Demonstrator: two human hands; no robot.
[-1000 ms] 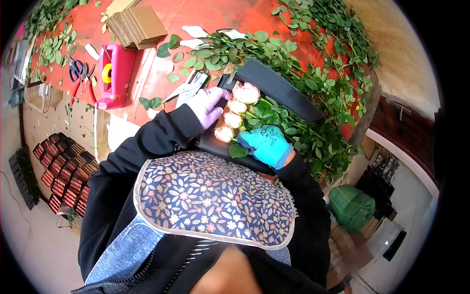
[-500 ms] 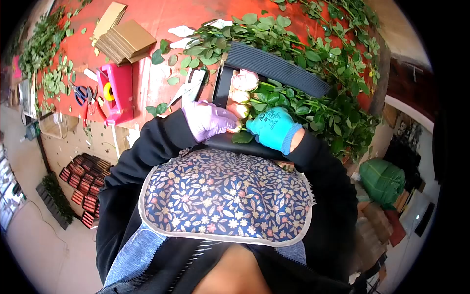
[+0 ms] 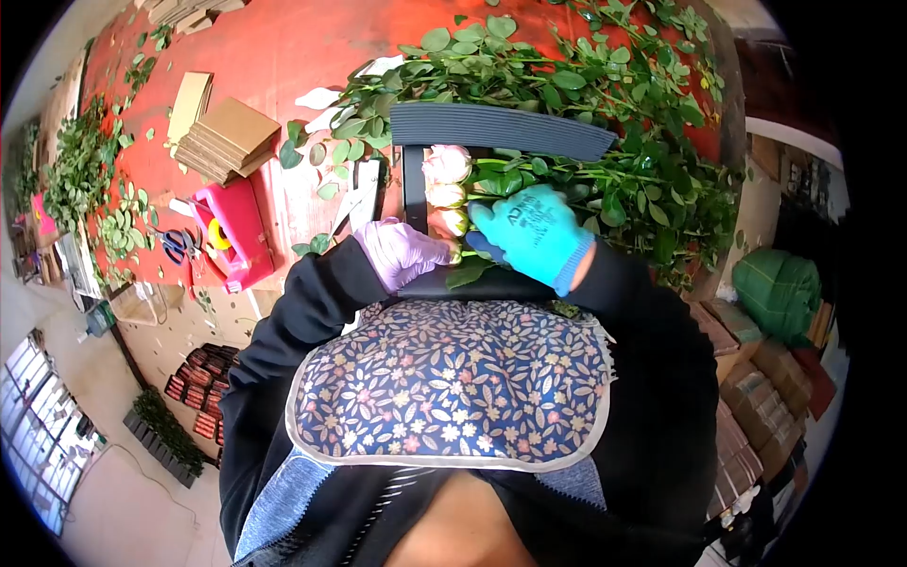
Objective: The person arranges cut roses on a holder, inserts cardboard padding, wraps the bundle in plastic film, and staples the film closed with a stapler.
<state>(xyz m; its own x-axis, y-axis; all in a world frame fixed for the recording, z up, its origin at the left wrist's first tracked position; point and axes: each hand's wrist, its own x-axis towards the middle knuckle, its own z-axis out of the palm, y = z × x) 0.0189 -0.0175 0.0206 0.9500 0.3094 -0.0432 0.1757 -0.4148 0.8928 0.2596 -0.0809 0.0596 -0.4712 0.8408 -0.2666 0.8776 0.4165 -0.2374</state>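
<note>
the left hand [image 3: 402,253], in a purple glove, has its fingers bent in against the bottom of a column of pink roses [image 3: 447,196]; whether they pinch that last bloom is hidden. the right hand [image 3: 536,234], in a turquoise glove, curls over the leafy stems [image 3: 614,205] just beside the heads, its fingertips out of sight, so i cannot tell if they grasp. the heads lie along a black frame [image 3: 414,194], near a ribbed grey strip [image 3: 501,129], on the red tabletop [image 3: 312,47]. this looks like lining up blooms; the next move would call for light, petal-safe pressure.
</note>
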